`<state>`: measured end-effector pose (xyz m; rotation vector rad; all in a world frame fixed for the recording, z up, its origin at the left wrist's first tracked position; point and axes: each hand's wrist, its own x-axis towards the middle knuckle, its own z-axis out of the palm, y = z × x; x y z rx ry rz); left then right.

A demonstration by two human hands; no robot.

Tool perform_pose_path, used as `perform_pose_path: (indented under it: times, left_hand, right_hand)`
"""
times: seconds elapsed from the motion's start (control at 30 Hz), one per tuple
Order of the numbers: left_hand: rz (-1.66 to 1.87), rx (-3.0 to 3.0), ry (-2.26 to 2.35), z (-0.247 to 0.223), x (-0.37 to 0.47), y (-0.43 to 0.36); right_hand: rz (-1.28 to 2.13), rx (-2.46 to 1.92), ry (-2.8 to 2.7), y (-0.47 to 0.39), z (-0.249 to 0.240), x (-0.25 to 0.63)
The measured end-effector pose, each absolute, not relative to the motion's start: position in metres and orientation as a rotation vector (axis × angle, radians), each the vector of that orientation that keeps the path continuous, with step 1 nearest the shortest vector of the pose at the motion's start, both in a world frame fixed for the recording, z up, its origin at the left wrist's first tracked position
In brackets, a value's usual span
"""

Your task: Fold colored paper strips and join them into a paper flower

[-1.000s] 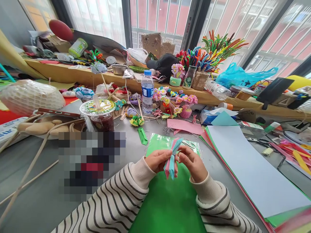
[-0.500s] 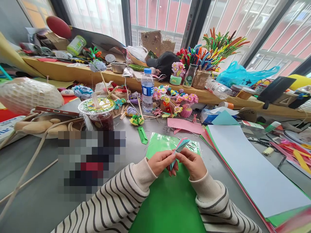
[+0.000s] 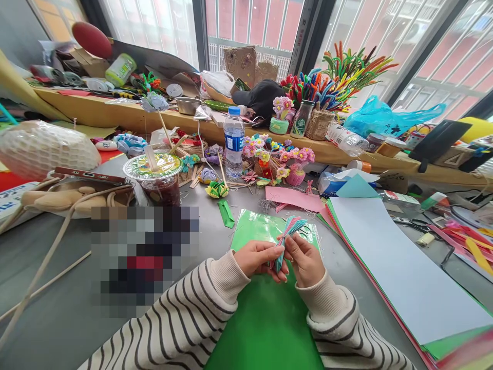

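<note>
A small pleated bundle of pink and light-blue paper [image 3: 291, 226], pinched narrow at its middle and fanned at both ends, is between my hands. My left hand [image 3: 262, 259] grips its lower half, with the thumb on top and the fingers beneath. On the other side, the thumb and fingers of my right hand [image 3: 307, 257] are closed on the bundle near its middle and upper end. Both hands are above a green sheet in a clear sleeve [image 3: 265, 318]. Scissors, partly hidden, lie beyond my right hand.
Layered coloured paper topped by a pale sheet [image 3: 400, 262] lies at the right. A lidded drink cup [image 3: 162, 190] stands at the left, a water bottle [image 3: 233, 146] further back. Craft flowers [image 3: 285, 159] and a pink strip [image 3: 295, 199] are beyond my hands.
The bundle has turned, and its upper end now spreads wider and points further right. My right hand has shifted its grip slightly; more of the pinched middle shows.
</note>
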<state>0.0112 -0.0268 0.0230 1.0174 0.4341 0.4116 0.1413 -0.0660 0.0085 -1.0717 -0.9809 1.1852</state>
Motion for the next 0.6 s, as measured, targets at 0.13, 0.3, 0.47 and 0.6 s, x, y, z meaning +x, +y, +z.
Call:
perform_pose_path:
  times: [0.13, 0.3, 0.47, 0.6]
  left_hand:
    - [0.32, 0.876, 0.399, 0.0183, 0.0105, -0.024]
    - [0.331, 0.905, 0.433, 0.019, 0.0116, -0.0238]
    - [0.35, 0.853, 0.294, 0.0215, 0.0095, -0.0268]
    - [0.341, 0.794, 0.154, 0.0214, 0.009, -0.0291]
  right_hand:
    - [1.373, -0.968, -0.866, -0.0687, 0.0136, 0.1371]
    - [1.375, -0.918, -0.843, -0.068, 0.0119, 0.1355]
    - [1.238, -1.028, -0.988, -0.064, 0.0107, 0.1393]
    - [1.23, -1.053, -1.03, -0.0638, 0.014, 0.1403]
